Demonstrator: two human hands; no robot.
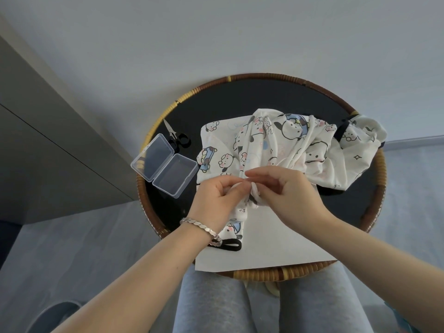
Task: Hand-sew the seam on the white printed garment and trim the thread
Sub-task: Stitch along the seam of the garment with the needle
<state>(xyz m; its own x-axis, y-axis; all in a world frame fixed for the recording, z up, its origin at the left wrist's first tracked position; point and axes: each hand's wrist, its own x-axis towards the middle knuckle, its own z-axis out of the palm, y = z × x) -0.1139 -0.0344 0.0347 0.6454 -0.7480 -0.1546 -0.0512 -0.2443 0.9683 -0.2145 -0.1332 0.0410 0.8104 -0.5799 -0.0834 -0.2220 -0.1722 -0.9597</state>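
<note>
**Seam held for stitching.** The garment [288, 145] is heaped on a white sheet [276, 241] laid over the round table [288, 272], with one gathered fold drawn toward the near edge. That fold is pinched by the curled fingers of the left hand [216, 195]. It is gripped just beside them by the thumb and forefinger of the right hand [286, 191], so the two hands are nearly touching. No needle or thread can be made out; both would be too fine to show.

The scissors [174, 135] lie at the far left of the table, beside an open clear box [165, 164] and well apart from the hands.

**Risks:**
- With the cloth so bunched, extra layers may be caught by a stitch and the fold sewn shut.
- A fingertip hidden behind the seam may be pricked.
- Slack thread may be tangled or pulled from the needle.
- At trimming, cloth lying close to the knot may be nicked.
</note>
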